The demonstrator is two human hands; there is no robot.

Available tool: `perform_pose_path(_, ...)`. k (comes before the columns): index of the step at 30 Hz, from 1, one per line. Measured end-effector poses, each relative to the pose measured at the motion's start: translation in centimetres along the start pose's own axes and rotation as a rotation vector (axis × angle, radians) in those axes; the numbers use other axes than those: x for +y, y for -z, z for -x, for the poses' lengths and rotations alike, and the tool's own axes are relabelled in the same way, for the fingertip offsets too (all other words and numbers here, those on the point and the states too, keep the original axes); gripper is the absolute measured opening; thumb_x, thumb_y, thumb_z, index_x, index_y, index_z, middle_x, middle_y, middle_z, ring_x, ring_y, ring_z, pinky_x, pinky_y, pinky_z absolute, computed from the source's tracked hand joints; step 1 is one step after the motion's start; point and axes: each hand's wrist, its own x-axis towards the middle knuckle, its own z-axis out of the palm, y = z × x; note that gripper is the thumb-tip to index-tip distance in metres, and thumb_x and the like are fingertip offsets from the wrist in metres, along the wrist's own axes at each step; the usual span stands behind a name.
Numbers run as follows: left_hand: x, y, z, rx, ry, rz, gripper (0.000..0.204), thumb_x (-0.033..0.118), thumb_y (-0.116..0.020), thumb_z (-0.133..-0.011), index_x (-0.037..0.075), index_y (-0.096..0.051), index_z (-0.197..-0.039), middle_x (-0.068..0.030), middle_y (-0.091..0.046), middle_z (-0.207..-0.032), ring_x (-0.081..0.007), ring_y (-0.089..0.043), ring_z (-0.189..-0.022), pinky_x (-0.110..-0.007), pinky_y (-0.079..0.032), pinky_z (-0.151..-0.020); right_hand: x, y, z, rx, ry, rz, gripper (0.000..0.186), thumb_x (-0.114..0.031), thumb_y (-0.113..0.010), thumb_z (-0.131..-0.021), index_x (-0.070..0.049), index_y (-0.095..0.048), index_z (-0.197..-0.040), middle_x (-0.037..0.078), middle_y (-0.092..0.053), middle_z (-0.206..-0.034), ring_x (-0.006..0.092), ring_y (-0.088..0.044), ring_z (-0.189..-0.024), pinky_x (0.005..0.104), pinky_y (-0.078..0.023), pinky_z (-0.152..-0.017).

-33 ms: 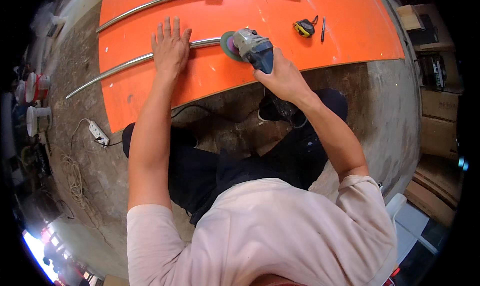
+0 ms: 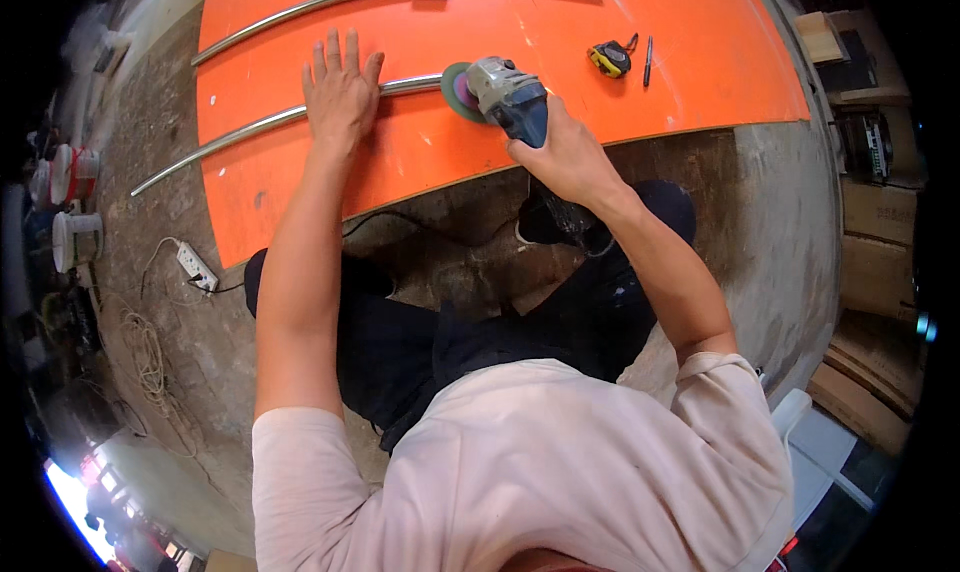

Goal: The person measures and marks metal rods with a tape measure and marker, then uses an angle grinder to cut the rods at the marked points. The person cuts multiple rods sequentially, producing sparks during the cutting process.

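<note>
Head view: right hand [image 2: 566, 152], 1 o'clock, gripping angle grinder [image 2: 512, 100], 12 o'clock. Its disc [image 2: 460, 92] overlaps near tube [image 2: 250, 132] at the right end; can't tell contact. Left hand [image 2: 342, 97], 11 o'clock, palm down across tube. Hands apart. Beyond: tape measure [image 2: 609, 60], 1 o'clock; far tube [image 2: 330, 5], 11.

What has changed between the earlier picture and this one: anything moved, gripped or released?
Nothing visibly changed. The left hand still lies over the metal tube, the right hand still grips the grinder, and the tape measure and pen stayed put.
</note>
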Motion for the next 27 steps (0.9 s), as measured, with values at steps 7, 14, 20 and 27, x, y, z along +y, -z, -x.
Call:
perform_pose_path(7,-1.0,-2.3,-7.2,0.164,0.077,0.156,0.08,0.066,-0.023,-0.116,0.012,-0.03,-0.174,-0.0211,-0.022,-0.181,-0.0411,-0.02,-0.167,-0.057,-0.019,-0.135,-0.6,0.6,-3.4,-0.024,-0.043,-0.012,0.067,-0.037,-0.075,-0.09,0.011,-0.048,-0.129,0.037,-0.072,-0.1,0.0549,-0.073,-0.1,0.0577,-0.057,-0.087)
perform_pose_path(14,-6.6,-2.4,-11.4,0.126,0.239,0.202,0.075,0.049,-0.06,-0.106,0.001,-0.046,-0.161,-0.0245,-0.043,-0.169,-0.0428,-0.04,-0.156,-0.054,-0.032,-0.13,1.3,3.2,-2.8,0.065,-0.059,-0.291,0.063,-0.038,-0.079,-0.087,0.006,-0.058,-0.128,0.024,-0.073,-0.104,0.0383,-0.074,-0.099,0.0465,-0.057,-0.09)
perform_pose_path(20,-20.9,3.6,-3.0,0.041,1.011,-0.052,0.078,0.043,-0.069,-0.092,-0.006,-0.057,-0.151,-0.0287,-0.05,-0.162,-0.0469,-0.051,-0.147,-0.051,-0.044,-0.121,3.0,7.1,2.4,0.14,-0.182,-0.416,0.055,-0.038,-0.081,-0.091,0.001,-0.064,-0.125,0.012,-0.071,-0.105,0.0215,-0.07,-0.095,0.0407,-0.056,-0.088)
perform_pose_path(27,-26.9,5.5,-2.0,0.463,1.321,0.896,0.056,0.031,-0.059,-0.098,-0.013,-0.065,-0.132,-0.024,-0.07,-0.127,-0.0421,-0.072,-0.099,-0.067,-0.057,-0.066,4.6,6.9,5.3,0.231,-0.095,-0.526,0.052,-0.034,-0.082,-0.09,0.001,-0.066,-0.126,0.011,-0.071,-0.106,0.0203,-0.07,-0.095,0.0399,-0.056,-0.088)
